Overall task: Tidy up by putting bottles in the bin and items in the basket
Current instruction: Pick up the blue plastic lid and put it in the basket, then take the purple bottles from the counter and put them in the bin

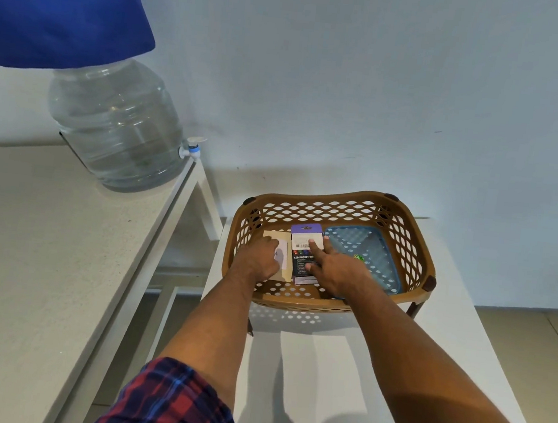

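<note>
Basket [335,201] on white table [428,347], pale wall, left hand [260,261] curled on card [284,246], right hand [335,272] flat on box [303,245].

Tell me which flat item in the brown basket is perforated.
The blue plastic tray at the basket's right; the beige card and purple-topped packet are solid.

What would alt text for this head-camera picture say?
Both hands reach into a brown basket: the left hand holds a beige card, the right hand presses a boxed gadget. A water jug stands on the left table.
</note>
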Available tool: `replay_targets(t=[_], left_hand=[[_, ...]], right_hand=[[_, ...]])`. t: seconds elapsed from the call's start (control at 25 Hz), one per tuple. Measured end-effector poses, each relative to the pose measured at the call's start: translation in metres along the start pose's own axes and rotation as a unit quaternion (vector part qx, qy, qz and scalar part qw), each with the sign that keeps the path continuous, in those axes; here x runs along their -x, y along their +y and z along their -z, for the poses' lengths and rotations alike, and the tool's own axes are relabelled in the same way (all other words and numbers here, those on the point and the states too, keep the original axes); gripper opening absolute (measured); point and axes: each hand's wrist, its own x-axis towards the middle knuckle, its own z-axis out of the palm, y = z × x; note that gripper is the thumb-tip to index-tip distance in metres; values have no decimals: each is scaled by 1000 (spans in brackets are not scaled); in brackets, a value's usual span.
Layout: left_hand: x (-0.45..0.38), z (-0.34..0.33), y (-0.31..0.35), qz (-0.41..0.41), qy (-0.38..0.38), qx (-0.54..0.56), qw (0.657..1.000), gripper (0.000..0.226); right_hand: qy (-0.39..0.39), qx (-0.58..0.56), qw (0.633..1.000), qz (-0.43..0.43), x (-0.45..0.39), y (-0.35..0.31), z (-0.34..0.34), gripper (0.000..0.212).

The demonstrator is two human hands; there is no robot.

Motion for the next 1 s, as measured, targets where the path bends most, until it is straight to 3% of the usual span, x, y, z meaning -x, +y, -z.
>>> replay_targets(t=[0.16,0.24,0.36,0.48,0.68,1.0], left_hand=[[18,15,0,-12,131,-18,991,36],[29,21,-1,-14,175,-60,983,43],[51,34,-8,1,187,-124,974,63],[82,50,-17,38,216,-145,965,69],[160,84,-39,99,301,-159,935,71],[341,111,-117,192,345,-176,902,64]], right_hand=[[90,-16,996,12,13,13,7,71],[126,-8,992,23,14,13,16,73],[170,35,982,72,7,1,34,74],[224,42,966,124,6,-24,48,74],[312,10,928,203,39,-90,53,64],[416,-3,853,314,130,-248,65,39]])
